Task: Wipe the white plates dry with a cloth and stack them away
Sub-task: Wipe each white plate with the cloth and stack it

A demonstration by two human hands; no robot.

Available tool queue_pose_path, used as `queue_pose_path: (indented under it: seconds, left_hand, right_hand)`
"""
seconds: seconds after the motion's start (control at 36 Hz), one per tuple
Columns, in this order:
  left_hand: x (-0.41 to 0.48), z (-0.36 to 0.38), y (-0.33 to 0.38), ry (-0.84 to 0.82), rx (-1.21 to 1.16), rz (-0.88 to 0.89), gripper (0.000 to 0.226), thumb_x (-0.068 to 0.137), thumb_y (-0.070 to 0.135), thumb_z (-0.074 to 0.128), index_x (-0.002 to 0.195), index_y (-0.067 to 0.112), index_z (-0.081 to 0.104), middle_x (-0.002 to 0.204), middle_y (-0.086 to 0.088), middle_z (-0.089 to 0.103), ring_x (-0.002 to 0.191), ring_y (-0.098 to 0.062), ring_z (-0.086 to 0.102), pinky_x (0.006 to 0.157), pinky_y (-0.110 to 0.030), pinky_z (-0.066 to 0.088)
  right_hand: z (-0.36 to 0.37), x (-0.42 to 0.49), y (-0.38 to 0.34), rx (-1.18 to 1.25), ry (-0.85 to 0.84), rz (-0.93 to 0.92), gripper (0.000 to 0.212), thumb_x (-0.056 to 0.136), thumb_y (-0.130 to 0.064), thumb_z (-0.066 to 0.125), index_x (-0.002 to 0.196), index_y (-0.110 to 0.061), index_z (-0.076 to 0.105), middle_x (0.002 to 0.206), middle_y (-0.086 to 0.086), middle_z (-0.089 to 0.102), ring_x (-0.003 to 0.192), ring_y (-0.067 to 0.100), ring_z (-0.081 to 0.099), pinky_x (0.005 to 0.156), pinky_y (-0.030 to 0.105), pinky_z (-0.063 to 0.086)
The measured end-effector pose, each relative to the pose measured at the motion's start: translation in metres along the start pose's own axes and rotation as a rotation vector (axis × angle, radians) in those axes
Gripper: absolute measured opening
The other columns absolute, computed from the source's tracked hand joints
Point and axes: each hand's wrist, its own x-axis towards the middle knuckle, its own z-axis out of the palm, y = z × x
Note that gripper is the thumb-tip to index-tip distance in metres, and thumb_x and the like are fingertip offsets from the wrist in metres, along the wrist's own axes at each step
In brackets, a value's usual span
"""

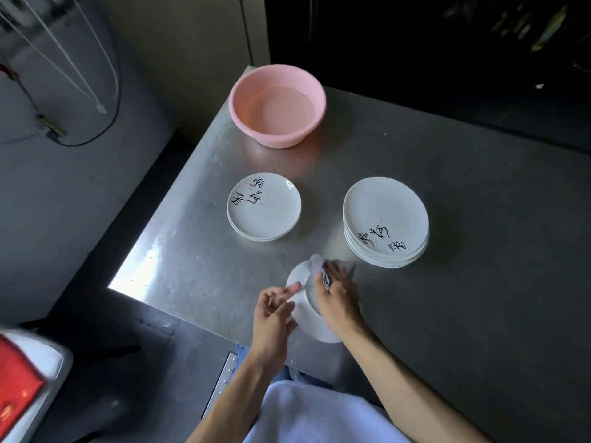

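while the plate (303, 318) is pinched by the left hand (273, 310) at the counter's (479, 282) near edge, the cloth (321, 265) gripped in the right hand (337, 298) should be swept rim to rim.

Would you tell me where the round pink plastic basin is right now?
In the head view, the round pink plastic basin stands at the far left corner of the grey metal table, beyond the shorter stack of white plates.
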Motion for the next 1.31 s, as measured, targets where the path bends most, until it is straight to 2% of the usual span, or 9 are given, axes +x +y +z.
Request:
queue_pose_path:
  seconds: [0.17, 0.28, 0.39, 0.58, 0.69, 0.78, 0.94, 1.19, 1.31]
  left_hand:
    - [0.010, 0.000, 0.002, 0.155, 0.011, -0.022, 0.045, 0.104, 0.008, 0.059, 0.142, 0.033, 0.053, 0.122, -0.001, 0.063, 0.105, -0.021, 0.061, 0.087, -0.041, 0.051]
    - [0.012, -0.001, 0.013, -0.008, 0.214, -0.140, 0.030, 0.108, 0.034, 0.053, 0.127, 0.019, 0.071, 0.111, -0.003, 0.077, 0.097, -0.017, 0.071, 0.078, -0.031, 0.057]
    - [0.016, -0.007, 0.020, -0.129, 0.325, -0.170, 0.028, 0.108, 0.025, 0.054, 0.113, 0.005, 0.074, 0.095, -0.007, 0.078, 0.084, -0.018, 0.072, 0.067, -0.030, 0.059]
    - [0.016, -0.012, 0.023, -0.133, 0.232, -0.180, 0.020, 0.105, 0.030, 0.061, 0.117, 0.018, 0.072, 0.100, -0.002, 0.079, 0.083, -0.015, 0.075, 0.067, -0.030, 0.060]
    - [0.013, -0.011, 0.020, -0.218, 0.286, -0.154, 0.023, 0.106, 0.027, 0.061, 0.121, 0.013, 0.071, 0.112, -0.010, 0.078, 0.091, -0.021, 0.076, 0.072, -0.034, 0.061]
    - [0.011, -0.011, 0.019, -0.229, 0.264, -0.146, 0.024, 0.106, 0.027, 0.060, 0.121, 0.012, 0.072, 0.111, -0.011, 0.078, 0.093, -0.022, 0.075, 0.073, -0.033, 0.060]
    - [0.007, -0.014, 0.003, -0.094, 0.104, -0.157, 0.014, 0.104, 0.014, 0.059, 0.116, 0.011, 0.066, 0.103, -0.010, 0.073, 0.090, -0.020, 0.071, 0.068, -0.031, 0.059]
    - [-0.001, -0.016, 0.006, -0.189, 0.203, -0.211, 0.031, 0.092, 0.022, 0.060, 0.118, 0.013, 0.075, 0.117, -0.019, 0.076, 0.099, -0.027, 0.074, 0.075, -0.039, 0.061]
    - [-0.002, -0.016, 0.003, -0.145, 0.120, -0.258, 0.025, 0.103, 0.024, 0.057, 0.115, 0.019, 0.078, 0.115, -0.014, 0.077, 0.096, -0.022, 0.073, 0.073, -0.035, 0.061]
  right_hand:
    - [-0.003, -0.002, 0.002, 0.035, -0.066, -0.129, 0.039, 0.105, -0.022, 0.042, 0.142, -0.019, 0.054, 0.150, -0.002, 0.049, 0.145, 0.019, 0.035, 0.123, 0.038, 0.015]
    - [0.000, -0.007, 0.002, -0.008, -0.173, -0.207, 0.044, 0.106, -0.030, 0.040, 0.148, -0.021, 0.046, 0.157, -0.006, 0.040, 0.150, 0.011, 0.025, 0.122, 0.040, 0.017]
    - [0.000, -0.012, 0.006, 0.082, -0.291, -0.353, 0.041, 0.105, -0.030, 0.045, 0.145, -0.023, 0.050, 0.156, -0.012, 0.039, 0.150, 0.005, 0.019, 0.123, 0.031, 0.010]
    - [-0.004, 0.000, 0.020, -0.059, -0.018, -0.031, 0.040, 0.105, -0.023, 0.042, 0.137, -0.004, 0.055, 0.147, 0.012, 0.051, 0.142, 0.030, 0.038, 0.114, 0.041, 0.032]
    - [0.002, -0.013, 0.008, 0.037, -0.118, -0.226, 0.055, 0.103, -0.037, 0.032, 0.152, -0.012, 0.039, 0.159, 0.008, 0.036, 0.150, 0.025, 0.025, 0.123, 0.042, 0.018]
    - [0.001, -0.013, 0.010, 0.067, -0.204, -0.371, 0.051, 0.104, -0.038, 0.037, 0.148, -0.014, 0.047, 0.160, 0.002, 0.033, 0.152, 0.017, 0.018, 0.124, 0.034, 0.015]
    - [-0.010, 0.006, 0.012, 0.194, -0.077, 0.091, 0.042, 0.106, -0.026, 0.040, 0.145, -0.013, 0.047, 0.150, 0.012, 0.043, 0.137, 0.031, 0.043, 0.113, 0.039, 0.037]
    - [0.010, -0.031, 0.010, 0.021, -0.248, -0.498, 0.050, 0.103, -0.041, 0.036, 0.147, -0.019, 0.047, 0.160, -0.007, 0.029, 0.152, 0.014, 0.018, 0.124, 0.033, 0.009]
    - [0.003, -0.024, 0.033, -0.069, -0.200, -0.290, 0.050, 0.104, -0.032, 0.044, 0.152, -0.017, 0.040, 0.164, 0.001, 0.019, 0.154, 0.020, 0.014, 0.125, 0.036, 0.012]
